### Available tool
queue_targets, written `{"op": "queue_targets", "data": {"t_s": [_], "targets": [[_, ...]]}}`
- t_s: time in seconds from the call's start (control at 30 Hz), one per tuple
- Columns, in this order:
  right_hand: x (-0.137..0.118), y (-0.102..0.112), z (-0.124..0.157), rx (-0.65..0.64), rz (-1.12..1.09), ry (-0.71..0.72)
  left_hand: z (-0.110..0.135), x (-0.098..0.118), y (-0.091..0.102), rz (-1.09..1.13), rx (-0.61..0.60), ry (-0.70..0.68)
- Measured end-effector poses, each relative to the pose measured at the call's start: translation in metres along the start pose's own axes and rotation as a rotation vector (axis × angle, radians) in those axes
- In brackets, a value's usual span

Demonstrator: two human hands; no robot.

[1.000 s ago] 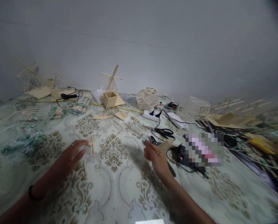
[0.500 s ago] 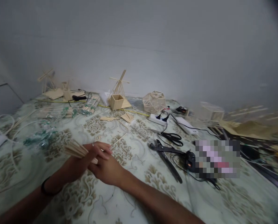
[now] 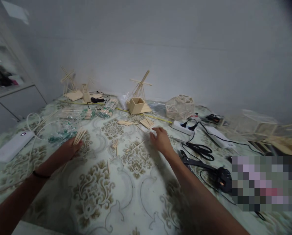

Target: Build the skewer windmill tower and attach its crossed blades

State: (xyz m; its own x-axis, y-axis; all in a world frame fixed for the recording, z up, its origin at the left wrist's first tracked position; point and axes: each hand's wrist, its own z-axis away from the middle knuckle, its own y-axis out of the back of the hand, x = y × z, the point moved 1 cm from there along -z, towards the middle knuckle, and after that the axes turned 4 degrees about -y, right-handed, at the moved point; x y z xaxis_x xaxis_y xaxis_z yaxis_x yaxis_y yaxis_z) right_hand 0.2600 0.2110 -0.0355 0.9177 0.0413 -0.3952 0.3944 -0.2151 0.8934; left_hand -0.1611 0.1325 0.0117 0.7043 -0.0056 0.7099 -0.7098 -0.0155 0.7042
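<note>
My left hand is closed around a bundle of thin wooden sticks, whose tips fan out above the fingers. To the right, my right hand is stretched out over the table with fingers apart and nothing in it. Just beyond its fingertips lies a small flat panel of sticks. A few loose sticks rest left of that panel. Short stick pieces and one long thin stick lie on the patterned tablecloth between my hands.
An open wooden box with a crossed-stick model stands at the back. Right of it are a many-sided stick frame, a power strip, black scissors and a cutter. Bagged sticks and crumpled plastic lie left.
My hands have come apart. The left keeps the sticks and has moved left; the right has let go and reached forward and right. The view has turned slightly left.
</note>
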Motion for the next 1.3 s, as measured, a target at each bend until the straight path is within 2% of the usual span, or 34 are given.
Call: {"op": "queue_targets", "data": {"t_s": [0.13, 0.2, 0.27, 0.4, 0.53, 0.73, 0.8, 0.9, 1.0, 1.07, 1.17, 1.23, 1.3], "targets": [[0.018, -0.005, -0.004, 0.008, 0.092, -0.1, -0.001, -0.013, 0.019, -0.216, 0.035, 0.01], [0.025, -0.006, -0.006, -0.015, 0.122, -0.115, 0.006, -0.016, 0.024, -0.298, -0.01, 0.01], [0.031, -0.007, -0.01, -0.039, 0.144, -0.122, 0.013, -0.018, 0.021, -0.353, -0.091, -0.004], [0.046, -0.003, -0.016, -0.084, 0.176, -0.144, 0.019, -0.019, 0.0, -0.431, -0.21, -0.056], [0.063, 0.005, -0.017, -0.112, 0.178, -0.195, 0.014, -0.014, -0.023, -0.478, -0.275, -0.126], [0.07, 0.012, -0.015, -0.156, 0.063, -0.193, 0.0, 0.019, -0.072, -0.46, -0.311, -0.268], [0.069, 0.015, -0.014, -0.164, 0.006, -0.159, -0.006, 0.028, -0.079, -0.439, -0.304, -0.29], [0.071, 0.024, -0.012, -0.124, -0.08, -0.119, -0.018, 0.026, -0.062, -0.448, -0.239, -0.218], [0.07, 0.04, -0.012, -0.018, -0.151, -0.088, -0.024, 0.005, -0.023, -0.506, -0.168, -0.092], [0.06, 0.051, -0.014, 0.072, -0.196, -0.05, -0.024, -0.012, 0.004, -0.561, -0.133, -0.014], [0.019, 0.062, -0.014, 0.192, -0.252, 0.149, -0.02, -0.032, 0.033, -0.619, -0.099, 0.074], [-0.026, 0.059, -0.008, 0.217, -0.238, 0.366, -0.019, -0.042, 0.041, -0.63, -0.079, 0.119], [-0.078, 0.044, 0.004, 0.166, -0.232, 0.579, -0.02, -0.052, 0.041, -0.62, -0.045, 0.149]]}}
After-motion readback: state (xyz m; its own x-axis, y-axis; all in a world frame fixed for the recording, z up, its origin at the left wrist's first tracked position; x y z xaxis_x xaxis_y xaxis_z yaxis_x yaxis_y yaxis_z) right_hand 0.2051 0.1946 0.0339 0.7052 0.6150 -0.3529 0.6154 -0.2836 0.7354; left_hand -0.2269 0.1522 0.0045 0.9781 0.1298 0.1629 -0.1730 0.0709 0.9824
